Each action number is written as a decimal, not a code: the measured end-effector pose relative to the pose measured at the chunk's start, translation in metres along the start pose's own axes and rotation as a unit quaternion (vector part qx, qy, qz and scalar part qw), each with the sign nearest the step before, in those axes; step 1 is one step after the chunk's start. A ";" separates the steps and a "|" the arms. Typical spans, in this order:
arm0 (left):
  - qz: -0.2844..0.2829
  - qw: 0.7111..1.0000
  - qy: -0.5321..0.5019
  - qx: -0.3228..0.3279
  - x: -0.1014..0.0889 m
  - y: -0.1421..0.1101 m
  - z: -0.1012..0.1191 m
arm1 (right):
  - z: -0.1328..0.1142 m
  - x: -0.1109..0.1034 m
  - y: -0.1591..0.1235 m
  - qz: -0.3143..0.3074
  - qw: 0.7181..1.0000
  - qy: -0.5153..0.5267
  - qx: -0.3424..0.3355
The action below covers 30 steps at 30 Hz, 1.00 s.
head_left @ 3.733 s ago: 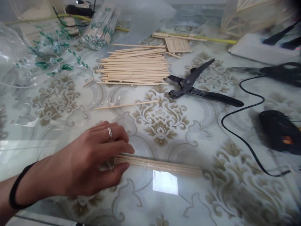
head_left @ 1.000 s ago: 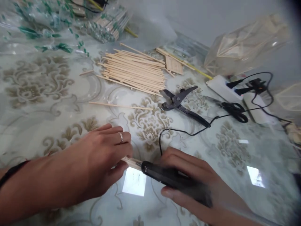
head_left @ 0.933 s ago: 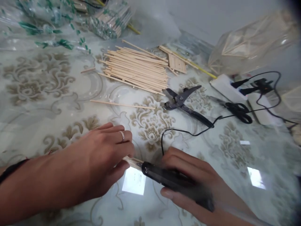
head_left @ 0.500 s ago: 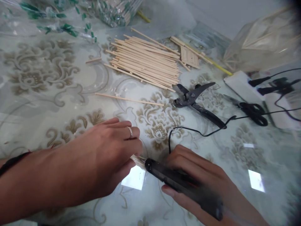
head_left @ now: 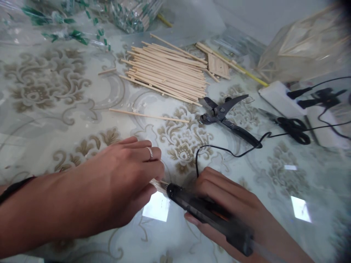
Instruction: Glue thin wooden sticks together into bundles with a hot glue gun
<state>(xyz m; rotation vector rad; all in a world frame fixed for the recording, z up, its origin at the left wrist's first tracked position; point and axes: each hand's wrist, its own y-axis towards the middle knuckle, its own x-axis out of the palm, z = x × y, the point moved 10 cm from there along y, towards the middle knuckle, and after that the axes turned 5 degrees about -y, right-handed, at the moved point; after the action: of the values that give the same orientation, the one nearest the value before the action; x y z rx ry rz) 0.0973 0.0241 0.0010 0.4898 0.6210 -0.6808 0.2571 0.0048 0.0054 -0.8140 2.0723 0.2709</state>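
Note:
My left hand (head_left: 120, 190), with a ring on one finger, lies closed over one end of a flat strip of joined wooden sticks (head_left: 159, 185) on the table; only a short bit of the strip shows. My right hand (head_left: 233, 204) grips a black corded glue gun (head_left: 208, 217) laid nearly flat. The gun's nozzle touches the strip just past my left fingertips. The rest of the strip is hidden under the gun and my right hand.
A pile of loose wooden sticks (head_left: 170, 71) lies further back, with one single stick (head_left: 149, 116) nearer. Black cutters (head_left: 227, 117), scissors (head_left: 292, 126), a white power strip (head_left: 282, 100), the gun's cord (head_left: 227, 153), plastic bags (head_left: 55, 22) and a bagged stick frame (head_left: 304, 47) surround them.
The right hand has come in with the glue gun and set its nozzle on the strip; over the last second both hands stay nearly still. The left hand keeps hold of the strip's end.

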 end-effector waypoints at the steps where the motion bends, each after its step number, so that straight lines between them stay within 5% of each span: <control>1: -0.005 1.000 -0.001 -0.002 0.001 0.000 0.000 | -0.001 -0.001 0.000 0.002 1.000 -0.002 -0.002; 20: -0.005 1.000 -0.003 0.009 -0.001 0.001 0.002 | -0.006 -0.004 0.004 0.035 0.999 0.002 -0.029; 30: -0.009 1.000 0.006 -0.002 -0.001 0.001 0.001 | 0.001 0.002 -0.003 0.002 1.000 -0.029 -0.009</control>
<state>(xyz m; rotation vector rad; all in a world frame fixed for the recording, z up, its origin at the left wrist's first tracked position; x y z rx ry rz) 0.0976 0.0246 0.0022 0.4844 0.6380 -0.6940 0.2590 0.0018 0.0037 -0.8022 2.0200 0.3118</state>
